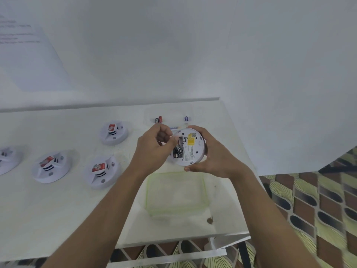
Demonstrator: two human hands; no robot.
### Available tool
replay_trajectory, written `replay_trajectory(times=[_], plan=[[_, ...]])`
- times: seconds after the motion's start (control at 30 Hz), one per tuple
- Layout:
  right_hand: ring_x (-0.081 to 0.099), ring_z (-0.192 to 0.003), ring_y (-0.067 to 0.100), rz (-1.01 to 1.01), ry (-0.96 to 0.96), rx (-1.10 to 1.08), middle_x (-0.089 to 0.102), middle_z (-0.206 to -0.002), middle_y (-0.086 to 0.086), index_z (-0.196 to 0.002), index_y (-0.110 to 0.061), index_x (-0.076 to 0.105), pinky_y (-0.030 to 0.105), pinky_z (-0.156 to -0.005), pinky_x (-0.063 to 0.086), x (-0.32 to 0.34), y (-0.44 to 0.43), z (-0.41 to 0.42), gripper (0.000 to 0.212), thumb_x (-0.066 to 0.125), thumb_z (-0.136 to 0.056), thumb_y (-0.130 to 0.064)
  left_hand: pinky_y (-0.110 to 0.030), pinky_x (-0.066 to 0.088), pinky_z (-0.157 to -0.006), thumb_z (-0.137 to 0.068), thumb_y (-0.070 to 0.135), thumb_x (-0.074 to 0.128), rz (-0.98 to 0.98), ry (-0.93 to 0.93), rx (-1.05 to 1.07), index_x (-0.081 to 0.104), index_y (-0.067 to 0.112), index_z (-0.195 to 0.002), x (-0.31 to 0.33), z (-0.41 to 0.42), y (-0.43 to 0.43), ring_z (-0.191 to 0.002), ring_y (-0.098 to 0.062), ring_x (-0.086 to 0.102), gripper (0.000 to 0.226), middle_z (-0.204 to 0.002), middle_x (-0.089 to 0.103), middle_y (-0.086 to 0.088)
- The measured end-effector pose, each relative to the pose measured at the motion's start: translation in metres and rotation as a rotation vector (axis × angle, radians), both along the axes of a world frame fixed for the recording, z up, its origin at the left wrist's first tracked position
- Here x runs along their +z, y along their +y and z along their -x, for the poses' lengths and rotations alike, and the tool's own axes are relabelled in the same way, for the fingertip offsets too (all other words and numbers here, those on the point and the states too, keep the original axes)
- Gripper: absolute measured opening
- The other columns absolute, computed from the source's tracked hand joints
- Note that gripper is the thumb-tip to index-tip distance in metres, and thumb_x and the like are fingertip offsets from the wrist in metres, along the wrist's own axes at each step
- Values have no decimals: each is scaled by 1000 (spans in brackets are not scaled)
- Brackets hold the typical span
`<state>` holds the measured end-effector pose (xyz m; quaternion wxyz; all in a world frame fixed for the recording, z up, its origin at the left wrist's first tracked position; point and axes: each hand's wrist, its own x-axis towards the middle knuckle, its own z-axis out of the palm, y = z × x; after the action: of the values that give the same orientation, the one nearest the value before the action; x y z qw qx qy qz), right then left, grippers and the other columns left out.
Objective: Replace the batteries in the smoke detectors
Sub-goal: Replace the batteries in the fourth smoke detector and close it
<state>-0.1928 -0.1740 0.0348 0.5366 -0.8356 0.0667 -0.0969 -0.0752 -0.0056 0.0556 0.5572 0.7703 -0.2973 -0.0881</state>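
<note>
A round white smoke detector (190, 149) is held above the table with its back side facing me, showing a yellow label. My right hand (210, 157) grips its right rim. My left hand (154, 146) has its fingers pinched at the battery compartment, where a black battery (178, 150) sits. Three loose batteries lie on the table behind: a black and a red one (158, 119) side by side and a purple one (186, 118).
Several other smoke detectors (114, 133) (102, 171) (51, 167) (6, 160) rest on the white table (58, 209) to the left. A clear green-edged box (175, 192) stands under my hands. The table's right edge drops to a patterned floor (309, 200). A wall rises behind.
</note>
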Motion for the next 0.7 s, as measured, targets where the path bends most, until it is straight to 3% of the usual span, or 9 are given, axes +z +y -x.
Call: replay_trajectory(times=[0.13,0.27,0.4,0.5,0.63,0.7], plan=[[51,-132,13,-17,-13,-50,54,-137,-11,-147,-29,36,46,-99,56,-1,-16,-1,103,93,-64,-8,-21,51,-67,-88,16,70,76,-8,86,62,26,-89,3,-4,-16,-70,-9,63,13,-76,66,10],[51,-129,7,-41,-18,-112,53,-134,-20,-146,-32,36,44,-96,57,-3,-34,1,101,93,-66,-7,-16,49,-68,-86,14,69,108,-53,189,62,23,-86,6,-15,-28,-73,-8,65,11,-78,69,9],[53,-122,-2,-48,-10,-140,54,-125,-31,-146,-32,36,38,-96,58,-5,-49,4,100,93,-67,-7,-8,44,-64,-85,15,67,-164,-177,123,65,19,-84,-5,-28,-42,-66,-3,59,5,-74,67,10],[54,-118,-6,-48,-6,-137,55,-121,-35,-143,-34,37,31,-98,55,-7,-55,3,98,93,-67,-7,-5,39,-62,-86,19,67,-420,-173,0,67,20,-86,-17,-36,-55,-75,-7,61,0,-80,68,8],[53,-119,-6,-59,-17,-126,54,-124,-33,-143,-34,37,26,-101,52,-10,-62,1,98,93,-67,-7,-19,41,-69,-87,25,69,-663,-169,-96,70,16,-91,-26,-40,-73,-85,-11,58,10,-92,66,7],[53,-120,-6,-73,-24,-119,54,-124,-33,-144,-34,37,26,-100,53,-10,-65,1,98,93,-67,-6,-20,41,-77,-88,26,71,-753,-205,-137,74,13,-95,-28,-40,-78,-88,-9,55,14,-98,70,2]])
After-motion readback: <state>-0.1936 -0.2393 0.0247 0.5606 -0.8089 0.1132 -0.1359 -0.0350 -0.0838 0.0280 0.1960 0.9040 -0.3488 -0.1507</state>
